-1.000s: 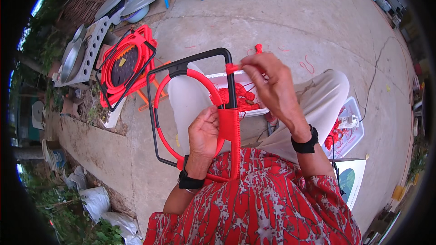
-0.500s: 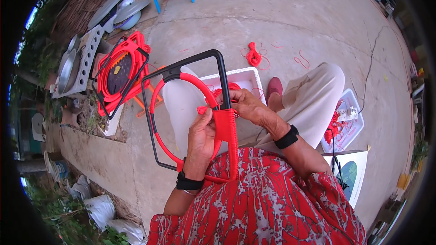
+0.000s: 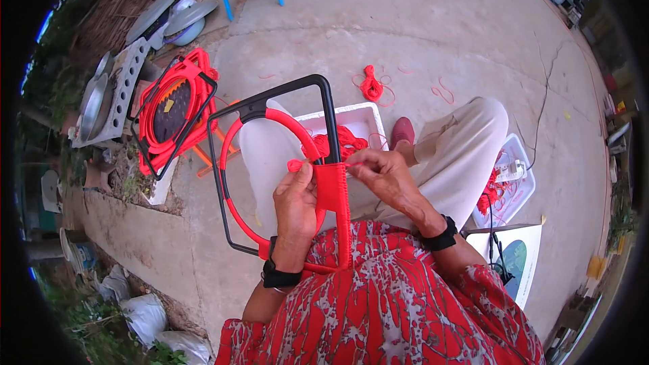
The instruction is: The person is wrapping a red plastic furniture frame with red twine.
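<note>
A black metal frame (image 3: 329,111) with rounded corners and an inner ring stands tilted over my lap. Red wrapping (image 3: 332,190) covers its near right upright and much of the ring. My left hand (image 3: 295,203) is closed around the ring where it meets the upright, and a small red bundle of cord (image 3: 295,165) shows at the thumb. To the right of the upright, my right hand (image 3: 391,181) pinches a strand of red cord (image 3: 355,164) running from the top edge of the wrapping. The left fingertips are partly hidden behind the frame.
Between my legs, a white foam box (image 3: 374,119) holds red cord (image 3: 348,142). A ball of red cord (image 3: 371,86) lies on the concrete. Similar red-wrapped frames (image 3: 177,118) lean at left. A white tub (image 3: 519,206) with cord and a power strip (image 3: 510,172) sits at right.
My right hand has moved from the upright's top edge a little to the right and down, with the cord stretched between. The left hand keeps its hold on the frame.
</note>
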Action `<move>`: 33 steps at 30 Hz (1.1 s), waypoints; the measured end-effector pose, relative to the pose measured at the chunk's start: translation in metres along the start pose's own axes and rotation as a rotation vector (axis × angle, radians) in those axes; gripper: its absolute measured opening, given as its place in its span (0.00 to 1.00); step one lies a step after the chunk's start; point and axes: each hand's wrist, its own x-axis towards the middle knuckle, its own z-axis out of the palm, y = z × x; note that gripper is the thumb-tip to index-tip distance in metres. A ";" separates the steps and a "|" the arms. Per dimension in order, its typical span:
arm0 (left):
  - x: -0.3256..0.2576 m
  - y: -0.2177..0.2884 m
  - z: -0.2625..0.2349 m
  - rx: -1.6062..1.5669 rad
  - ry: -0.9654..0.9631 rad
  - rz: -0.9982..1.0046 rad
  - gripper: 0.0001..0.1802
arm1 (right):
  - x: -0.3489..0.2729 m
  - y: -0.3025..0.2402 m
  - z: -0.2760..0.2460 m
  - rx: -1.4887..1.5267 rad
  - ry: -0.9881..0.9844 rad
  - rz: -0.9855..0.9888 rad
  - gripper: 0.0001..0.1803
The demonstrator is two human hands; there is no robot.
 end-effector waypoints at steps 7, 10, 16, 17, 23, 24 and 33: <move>-0.005 -0.004 0.004 0.054 0.019 0.111 0.12 | 0.008 -0.062 0.000 -0.066 0.087 -0.219 0.10; -0.002 -0.010 -0.004 0.039 0.032 0.178 0.12 | 0.034 -0.070 0.031 -0.599 -0.010 -0.894 0.09; -0.003 -0.015 -0.013 0.076 -0.026 0.200 0.15 | 0.047 -0.054 0.042 -0.834 -0.380 -0.681 0.11; -0.004 -0.012 -0.010 0.046 -0.002 0.172 0.17 | 0.046 -0.053 0.042 -0.832 -0.384 -0.680 0.11; 0.000 -0.005 -0.006 -0.067 -0.002 0.105 0.22 | 0.041 -0.061 0.035 -0.166 -0.208 -0.527 0.07; 0.001 -0.005 -0.009 -0.083 -0.019 0.104 0.23 | 0.041 -0.067 0.026 -0.030 -0.151 -0.383 0.07; -0.001 0.001 -0.006 -0.062 0.004 0.106 0.19 | 0.024 -0.094 -0.195 -1.045 0.388 -0.090 0.23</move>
